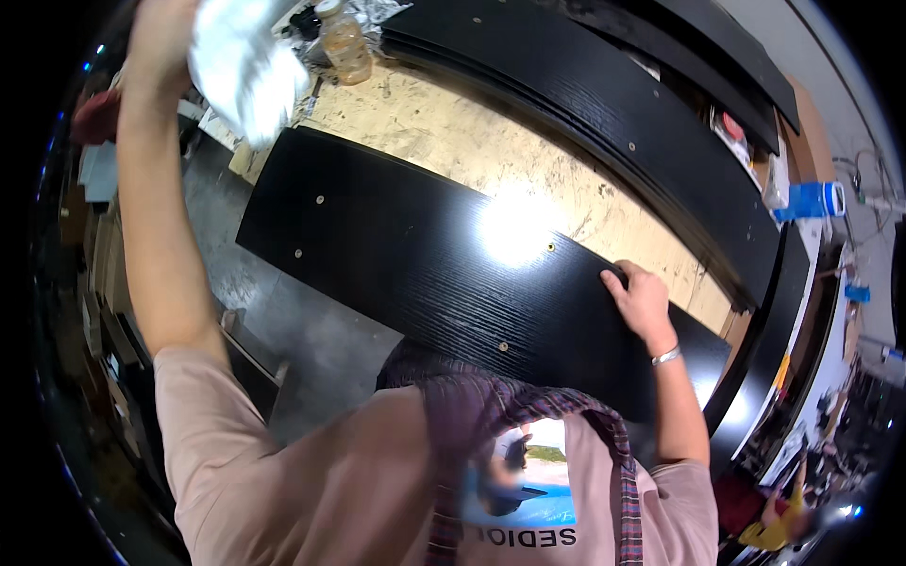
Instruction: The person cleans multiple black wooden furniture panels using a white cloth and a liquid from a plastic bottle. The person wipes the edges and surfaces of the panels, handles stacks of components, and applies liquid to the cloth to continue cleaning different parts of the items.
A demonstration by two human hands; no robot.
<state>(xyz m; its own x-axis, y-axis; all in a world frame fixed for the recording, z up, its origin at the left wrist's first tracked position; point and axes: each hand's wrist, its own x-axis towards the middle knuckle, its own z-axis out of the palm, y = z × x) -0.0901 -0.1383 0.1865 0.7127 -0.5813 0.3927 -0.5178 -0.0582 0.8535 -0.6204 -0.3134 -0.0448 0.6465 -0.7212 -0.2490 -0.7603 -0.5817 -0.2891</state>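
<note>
A long black wood-grain panel lies slantwise in front of me, its left end jutting past the bench. Small round metal fittings dot its surface, and a bright glare sits near its far edge. My right hand is closed over that far edge toward the right end, thumb on top and the other fingers around the edge. Raised at the upper left, my left hand is partly cut off by the picture's border. From it hangs a crumpled white cloth, smeared by motion; the fingertips are hidden.
Under the panel is a stained pale wooden bench. Beyond it lies a stack of black panels. A clear jar with amber contents stands at the bench's far left. A blue roll is at right; a person in yellow is at lower right.
</note>
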